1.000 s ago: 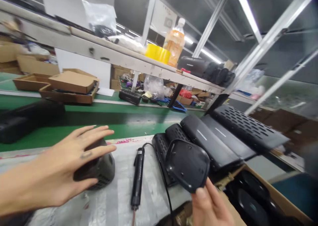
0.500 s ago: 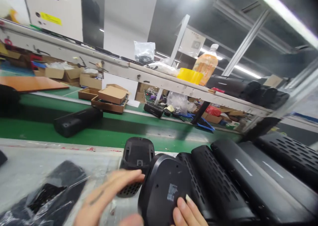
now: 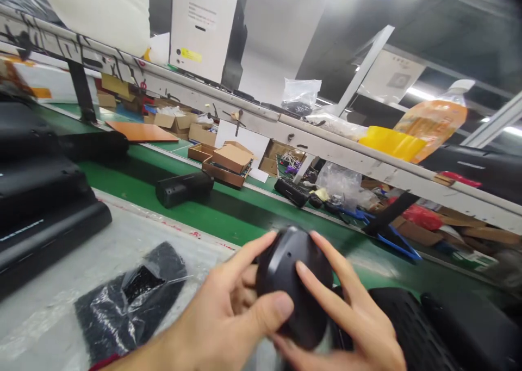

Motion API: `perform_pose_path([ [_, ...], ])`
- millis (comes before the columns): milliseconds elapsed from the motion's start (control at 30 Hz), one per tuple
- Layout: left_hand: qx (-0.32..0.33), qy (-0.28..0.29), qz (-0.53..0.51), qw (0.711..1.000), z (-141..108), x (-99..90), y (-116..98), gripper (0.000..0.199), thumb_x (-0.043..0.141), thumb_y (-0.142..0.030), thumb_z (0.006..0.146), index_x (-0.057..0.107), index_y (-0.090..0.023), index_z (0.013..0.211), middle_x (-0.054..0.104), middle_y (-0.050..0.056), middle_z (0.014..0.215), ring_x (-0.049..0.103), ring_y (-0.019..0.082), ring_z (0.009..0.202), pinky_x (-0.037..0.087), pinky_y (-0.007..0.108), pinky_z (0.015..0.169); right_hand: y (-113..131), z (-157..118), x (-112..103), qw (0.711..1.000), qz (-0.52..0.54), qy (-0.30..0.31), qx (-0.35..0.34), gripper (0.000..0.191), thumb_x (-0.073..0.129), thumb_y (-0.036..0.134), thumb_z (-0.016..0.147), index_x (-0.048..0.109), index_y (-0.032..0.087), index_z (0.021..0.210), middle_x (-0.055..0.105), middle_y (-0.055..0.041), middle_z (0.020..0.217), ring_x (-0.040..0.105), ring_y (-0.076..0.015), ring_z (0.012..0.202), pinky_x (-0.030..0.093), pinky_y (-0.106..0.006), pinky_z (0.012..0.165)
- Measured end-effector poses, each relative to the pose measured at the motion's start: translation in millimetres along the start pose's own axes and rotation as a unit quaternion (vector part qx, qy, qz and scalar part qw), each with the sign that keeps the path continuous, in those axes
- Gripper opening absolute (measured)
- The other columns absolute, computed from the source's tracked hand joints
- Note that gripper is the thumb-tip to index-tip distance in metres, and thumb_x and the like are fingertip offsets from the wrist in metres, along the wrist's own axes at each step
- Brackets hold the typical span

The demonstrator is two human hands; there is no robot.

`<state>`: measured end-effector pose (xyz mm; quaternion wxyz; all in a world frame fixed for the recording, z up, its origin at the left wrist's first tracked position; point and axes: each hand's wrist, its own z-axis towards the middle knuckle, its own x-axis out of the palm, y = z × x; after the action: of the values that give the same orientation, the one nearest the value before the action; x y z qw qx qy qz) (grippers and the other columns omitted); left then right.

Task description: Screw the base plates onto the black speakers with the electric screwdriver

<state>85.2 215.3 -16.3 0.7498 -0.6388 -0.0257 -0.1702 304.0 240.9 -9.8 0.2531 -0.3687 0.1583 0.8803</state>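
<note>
The table [image 3: 122, 240] carries a bagged black part [image 3: 126, 300] beside the green belt [image 3: 204, 213]. Above the table's near edge, the left hand [image 3: 220, 322] and right hand [image 3: 354, 327] both clasp a black cap [image 3: 296, 284], fingers spread across its face.

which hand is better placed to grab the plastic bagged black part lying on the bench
Left, probably. The left hand sits on the side nearer the bagged part, with only bare bench between them. The right hand is on the far side of the black end cap that both hands hold.
</note>
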Motion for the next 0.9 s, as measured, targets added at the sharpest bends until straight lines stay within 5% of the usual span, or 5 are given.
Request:
perform_pose_path([
  [133,0.154,-0.156,0.262,0.940,32,-25.8,-3,0.021,0.067,-0.039,0.089,0.078,-0.022,0.094,0.078,0.005,0.100,0.072,0.023,0.096,0.059,0.032,0.087,-31,24,19,0.994,0.047,0.090,-0.037,0.066,0.075,0.036,0.077,0.053,0.033,0.140,0.033,-0.0047,0.152,0.043,-0.0253,0.140,0.051,-0.049,0.111],
  [300,0.173,-0.006,0.292,0.941,63,-22.3,27,0.038,0.064,-0.029,0.089,0.069,-0.020,0.126,0.067,0.007,0.135,0.057,0.024,0.132,0.043,0.037,0.116,-41,27,43,0.990,0.116,0.067,-0.030,0.059,0.062,0.022,0.070,0.059,0.031,0.127,0.040,0.0027,0.147,0.038,-0.0160,0.142,0.042,-0.033,0.122],
  [500,0.191,0.010,0.359,0.913,65,-11.2,38,0.036,0.052,-0.020,0.093,0.069,-0.017,0.124,0.069,0.010,0.121,0.064,0.024,0.113,0.051,0.039,0.104,-45,11,64,0.974,0.226,-0.025,0.014,0.041,0.054,0.056,0.096,0.065,0.024,0.120,0.052,-0.0032,0.135,0.051,-0.0155,0.130,0.047,-0.030,0.114],
  [633,0.236,0.014,0.313,0.920,64,-14.5,58,0.040,0.042,-0.020,0.099,0.066,-0.021,0.131,0.061,0.010,0.135,0.057,0.024,0.126,0.046,0.038,0.110,-40,7,79,0.960,0.264,-0.075,0.063,0.027,0.050,0.030,0.100,0.069,0.024,0.117,0.054,-0.0041,0.131,0.052,-0.0149,0.129,0.049,-0.028,0.112],
  [900,0.112,-0.087,0.317,0.938,24,-74.3,81,0.055,0.038,-0.056,0.101,0.049,-0.028,0.147,0.057,0.006,0.148,0.053,0.028,0.135,0.043,0.038,0.114,-32,-68,110,0.882,0.162,-0.187,0.401,0.083,0.018,0.077,0.095,0.034,0.011,0.143,0.044,-0.0164,0.140,0.056,-0.0177,0.121,0.057,-0.032,0.096],
])
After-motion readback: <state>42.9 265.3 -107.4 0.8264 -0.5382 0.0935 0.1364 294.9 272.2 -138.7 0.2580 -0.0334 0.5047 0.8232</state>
